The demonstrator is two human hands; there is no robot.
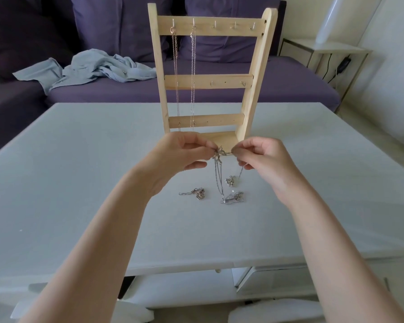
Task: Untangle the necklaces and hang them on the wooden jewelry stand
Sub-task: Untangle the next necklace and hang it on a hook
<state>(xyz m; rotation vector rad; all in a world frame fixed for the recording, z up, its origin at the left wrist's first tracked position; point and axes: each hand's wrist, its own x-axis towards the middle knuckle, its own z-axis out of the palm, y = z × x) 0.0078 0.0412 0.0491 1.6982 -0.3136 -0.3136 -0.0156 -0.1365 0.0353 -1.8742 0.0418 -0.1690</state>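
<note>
While both hands are raised just in front of the pale wooden ladder-shaped jewelry stand, the left hand and right hand each pinch a knotted silver chain necklace between thumb and fingertips, its loops dangling to the white table. Three small tangled silver chains lie on the table below the grip. Two thin chains hang from the stand's far-left hooks. No writing is legible anywhere.

Jewelry stand on table, before sofa
</note>
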